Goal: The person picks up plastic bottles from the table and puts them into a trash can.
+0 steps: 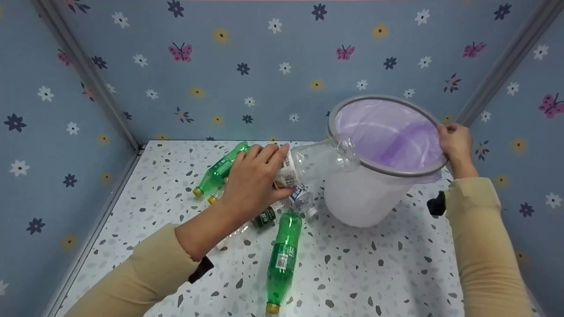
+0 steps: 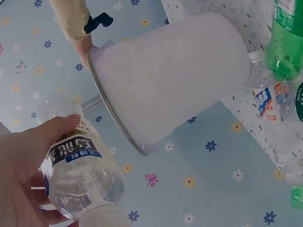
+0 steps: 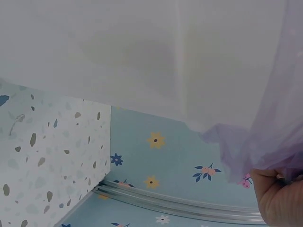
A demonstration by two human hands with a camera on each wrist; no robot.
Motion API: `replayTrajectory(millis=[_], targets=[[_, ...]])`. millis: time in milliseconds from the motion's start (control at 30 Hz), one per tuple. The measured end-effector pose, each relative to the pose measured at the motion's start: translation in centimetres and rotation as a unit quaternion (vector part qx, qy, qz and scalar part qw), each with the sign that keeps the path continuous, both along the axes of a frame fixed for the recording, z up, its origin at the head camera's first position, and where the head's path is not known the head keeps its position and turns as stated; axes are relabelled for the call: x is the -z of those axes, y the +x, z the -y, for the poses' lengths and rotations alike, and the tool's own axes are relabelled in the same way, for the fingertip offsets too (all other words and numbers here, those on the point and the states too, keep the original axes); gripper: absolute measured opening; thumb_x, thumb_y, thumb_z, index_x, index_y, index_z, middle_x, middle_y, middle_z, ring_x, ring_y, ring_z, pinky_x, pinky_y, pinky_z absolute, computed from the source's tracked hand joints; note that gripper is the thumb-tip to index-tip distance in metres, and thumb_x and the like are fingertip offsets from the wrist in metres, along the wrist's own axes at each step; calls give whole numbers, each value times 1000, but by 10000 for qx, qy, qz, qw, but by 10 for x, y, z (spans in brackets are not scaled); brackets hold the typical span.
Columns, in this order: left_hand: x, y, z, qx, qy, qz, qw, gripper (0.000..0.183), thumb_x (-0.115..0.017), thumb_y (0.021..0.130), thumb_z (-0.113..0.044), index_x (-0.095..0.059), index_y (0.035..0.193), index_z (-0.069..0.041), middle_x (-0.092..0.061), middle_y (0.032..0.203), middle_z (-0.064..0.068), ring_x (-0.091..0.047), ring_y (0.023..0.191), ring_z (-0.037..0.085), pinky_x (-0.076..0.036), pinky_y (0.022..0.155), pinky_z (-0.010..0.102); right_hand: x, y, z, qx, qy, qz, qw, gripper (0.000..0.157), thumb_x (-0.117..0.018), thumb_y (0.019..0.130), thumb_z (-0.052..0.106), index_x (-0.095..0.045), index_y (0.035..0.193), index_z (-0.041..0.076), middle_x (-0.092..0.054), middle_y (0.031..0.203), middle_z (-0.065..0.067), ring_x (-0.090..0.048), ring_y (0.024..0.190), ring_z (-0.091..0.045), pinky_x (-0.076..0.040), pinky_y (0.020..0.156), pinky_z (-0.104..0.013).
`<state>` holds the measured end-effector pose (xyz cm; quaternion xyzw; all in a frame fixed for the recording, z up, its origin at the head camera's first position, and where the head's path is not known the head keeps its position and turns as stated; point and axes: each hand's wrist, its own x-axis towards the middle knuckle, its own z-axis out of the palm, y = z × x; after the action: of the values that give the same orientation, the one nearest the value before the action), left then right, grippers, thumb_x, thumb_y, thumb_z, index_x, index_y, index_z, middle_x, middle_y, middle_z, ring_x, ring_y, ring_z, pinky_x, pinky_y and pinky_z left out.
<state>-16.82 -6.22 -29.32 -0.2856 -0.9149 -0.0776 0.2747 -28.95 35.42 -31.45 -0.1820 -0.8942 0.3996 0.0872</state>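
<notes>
My left hand [image 1: 255,176] grips a clear plastic bottle [image 1: 315,160] around its label, holding it above the table. In the head view the bottle's far end overlaps the near left rim of a white trash bin [image 1: 361,198]. Dark lettering and a blue band show on the bottle's label [image 2: 75,150] in the left wrist view. The bin stands tilted, with a grey ring at its mouth and a purple bag [image 1: 387,132] lining it. At the right side of that ring, my right hand [image 1: 457,143] grips the rim and the bag's edge; in the right wrist view bunched bag [image 3: 236,151] hangs beside it.
A green bottle [image 1: 284,259] with a yellow cap lies toward the front of the speckled table [image 1: 352,273]. Another green bottle [image 1: 220,171] lies at the back left. Several clear bottles lie between them, partly hidden by my left hand. Flowered walls [image 1: 264,88] enclose the table.
</notes>
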Motion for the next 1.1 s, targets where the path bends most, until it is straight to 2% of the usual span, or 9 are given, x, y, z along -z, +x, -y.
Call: replayTrajectory(millis=[233,400,500,800,967,1100], targets=[[-16,-14,-21,-32,-58,347,9994,77,-70,67,-49,-46,127,-7,-54,110,6,-48,94,23,-40,70,33,0,-2,0,-6,-83,-13,10000,55,-28,94,36,-34,131,-4,-39,122,-22,-42,95,-21,-40,84,-33],[-27,-24,-38,-83,-318,524,9981,77,-69,68,-49,-44,130,-9,-53,114,5,-46,97,23,-39,71,32,0,-3,0,51,-59,-41,10000,53,-28,94,33,-35,131,-5,-39,122,-23,-41,98,-24,-39,87,-37],[-31,-30,-48,-122,-501,621,9967,77,-68,69,-50,-42,131,-11,-52,115,4,-45,97,22,-39,71,31,1,-2,0,87,-16,-61,9999,52,-29,94,32,-36,130,-5,-40,121,-22,-41,97,-23,-39,86,-35],[-41,-48,-77,-319,-959,768,9919,78,-63,72,-54,-38,133,-12,-49,114,4,-44,96,21,-38,75,31,0,-1,-1,54,154,-211,9996,51,-32,93,32,-43,123,-8,-44,112,-20,-43,84,-17,-40,67,-25],[-47,-59,-91,-356,-1056,891,9898,76,-65,73,-51,-38,133,-12,-48,114,3,-42,96,21,-36,74,31,0,-1,-1,84,149,-189,9997,52,-32,93,33,-42,125,-7,-44,115,-21,-44,83,-16,-41,68,-25],[-50,-68,-103,-377,-1169,1012,9872,75,-66,73,-49,-38,133,-14,-46,118,3,-40,103,22,-36,80,33,0,-1,1,109,164,-164,9997,52,-31,94,32,-41,126,-7,-44,116,-23,-44,85,-18,-41,71,-28]])
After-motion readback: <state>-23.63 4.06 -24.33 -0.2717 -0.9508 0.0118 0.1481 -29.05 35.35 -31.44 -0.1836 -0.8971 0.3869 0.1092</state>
